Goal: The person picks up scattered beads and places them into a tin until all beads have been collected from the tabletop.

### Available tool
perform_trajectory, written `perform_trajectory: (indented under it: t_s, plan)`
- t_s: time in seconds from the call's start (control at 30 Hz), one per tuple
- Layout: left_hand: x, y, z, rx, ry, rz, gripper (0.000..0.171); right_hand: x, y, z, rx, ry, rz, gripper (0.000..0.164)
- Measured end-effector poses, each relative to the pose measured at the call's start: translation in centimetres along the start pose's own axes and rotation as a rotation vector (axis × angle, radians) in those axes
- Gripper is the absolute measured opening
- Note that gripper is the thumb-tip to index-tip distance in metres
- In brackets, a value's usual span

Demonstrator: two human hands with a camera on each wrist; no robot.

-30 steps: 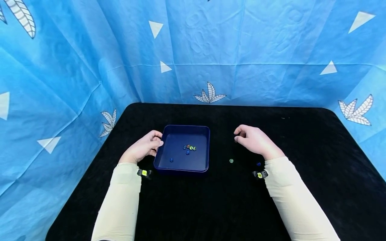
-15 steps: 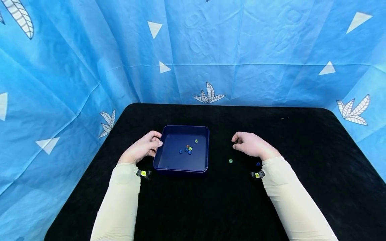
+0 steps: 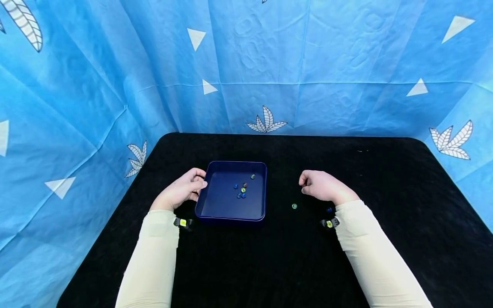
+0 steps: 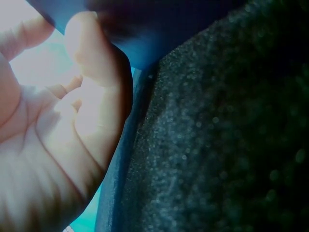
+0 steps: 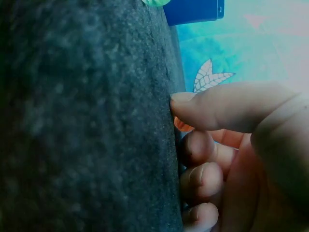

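Observation:
My left hand (image 3: pixel 181 189) holds the left rim of a square dark-blue tray (image 3: pixel 231 214), and its thumb (image 4: pixel 99 63) presses the tray's side in the left wrist view. Several glass marbles lie in the tray, among them a yellow-green marble (image 3: pixel 243 190) and a brownish marble (image 3: pixel 245 185). To the tray's right, my right hand (image 3: pixel 327 187) is down at the cloth. In the right wrist view its thumb and index finger pinch an orange marble (image 5: pixel 183 124), mostly hidden by the thumb. Its other fingers curl against the cloth.
A green marble (image 3: pixel 294 206) lies on the black cloth (image 3: pixel 246 265) between tray and right hand. One dark-blue marble (image 3: pixel 329 210) is beside the right wrist. A blue patterned curtain (image 3: pixel 246 64) hangs behind the table's far edge.
Marbles have rolled about inside the tray. My right hand has come slightly nearer and its fingers have closed on the orange marble. The left hand keeps its hold on the tray.

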State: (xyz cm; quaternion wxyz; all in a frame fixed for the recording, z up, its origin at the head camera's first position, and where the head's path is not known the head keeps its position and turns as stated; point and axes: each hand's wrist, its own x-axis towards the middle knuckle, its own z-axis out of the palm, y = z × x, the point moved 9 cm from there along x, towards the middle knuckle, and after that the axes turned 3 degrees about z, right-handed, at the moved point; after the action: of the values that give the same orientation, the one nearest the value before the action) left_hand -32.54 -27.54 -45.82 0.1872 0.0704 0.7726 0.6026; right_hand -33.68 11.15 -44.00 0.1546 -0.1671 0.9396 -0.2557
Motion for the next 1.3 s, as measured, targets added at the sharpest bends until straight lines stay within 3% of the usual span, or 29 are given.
perform_trajectory:
  t_s: [0.27,0.6,0.93,1.3]
  plan:
    - [0.1,0.0,0.3,-0.002,-0.020,0.011,0.044,-0.4,0.0,0.0,0.005,-0.010,-0.027,0.003]
    - [-0.1,0.0,0.2,0.005,-0.020,0.001,0.042,-0.7,-0.9,-0.7,0.122,0.022,-0.098,0.011]
    - [0.0,-0.3,0.0,-0.009,-0.019,0.005,0.045,-0.9,-1.8,-2.7,0.159,0.134,-0.113,0.005]
    - [-0.1,-0.3,0.1,-0.017,-0.030,0.004,0.044,-1.6,-3.2,-3.7,0.193,0.176,-0.178,0.008]
